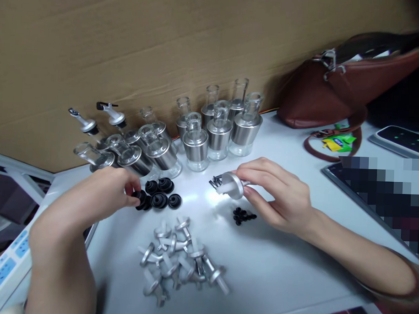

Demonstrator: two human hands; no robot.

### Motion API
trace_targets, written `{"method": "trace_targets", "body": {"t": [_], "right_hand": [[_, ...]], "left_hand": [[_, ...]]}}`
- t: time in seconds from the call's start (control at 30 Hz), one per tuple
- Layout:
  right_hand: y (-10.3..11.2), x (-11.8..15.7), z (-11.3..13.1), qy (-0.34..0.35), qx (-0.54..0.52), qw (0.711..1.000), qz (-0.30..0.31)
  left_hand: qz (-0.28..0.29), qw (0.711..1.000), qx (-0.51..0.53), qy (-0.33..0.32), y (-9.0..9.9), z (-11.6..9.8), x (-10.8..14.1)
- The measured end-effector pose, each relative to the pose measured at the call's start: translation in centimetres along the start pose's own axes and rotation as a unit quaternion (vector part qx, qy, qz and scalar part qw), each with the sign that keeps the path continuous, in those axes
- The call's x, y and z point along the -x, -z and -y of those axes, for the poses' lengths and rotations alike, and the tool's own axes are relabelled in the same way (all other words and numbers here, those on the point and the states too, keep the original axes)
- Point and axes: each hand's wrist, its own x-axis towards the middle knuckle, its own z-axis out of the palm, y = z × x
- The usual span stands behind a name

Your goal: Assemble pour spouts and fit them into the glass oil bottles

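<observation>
Left hand [117, 188]: its grip is pinched on a black rubber stopper [138, 198] at the left edge of the stopper cluster [159, 200]; whether it is lifted, one cannot tell.
Right hand [284, 194]: its grip clasps a silver pour spout [233, 186], tilted, above the desk [123, 273], near dark slender pieces [214, 180].
Loose spouts [170, 264]: heaped on the desk, nearer the person than the stopper cluster.
Small black caps [239, 216]: grouped below the right hand's fingers.
Glass bottles [195, 147]: standing by the cardboard [131, 44], two with spouts fitted.
Brown bag [321, 94]: right of the bottles.
</observation>
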Motion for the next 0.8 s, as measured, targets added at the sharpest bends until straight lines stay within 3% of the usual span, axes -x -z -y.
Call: {"method": "trace_targets", "body": {"t": [0.17,0.37,0.57,0.8], "right_hand": [[0.1,-0.1,0.0,0.005,0.004,1.000,0.005],[0.0,0.0,0.0,0.014,-0.001,1.000,0.007],[-0.2,0.1,0.0,0.012,-0.005,1.000,0.009],[-0.2,-0.2,0.5,0.016,0.002,0.999,0.047]], "left_hand": [[0.000,1.000,-0.017,0.025,0.6,-0.3,0.7],[0.005,1.000,-0.020,0.001,-0.1,-0.3,0.6],[0.071,0.997,-0.001,0.021,-0.5,0.0,-0.8],[0.041,0.999,-0.014,0.033,-0.9,-0.1,-1.2]]}}
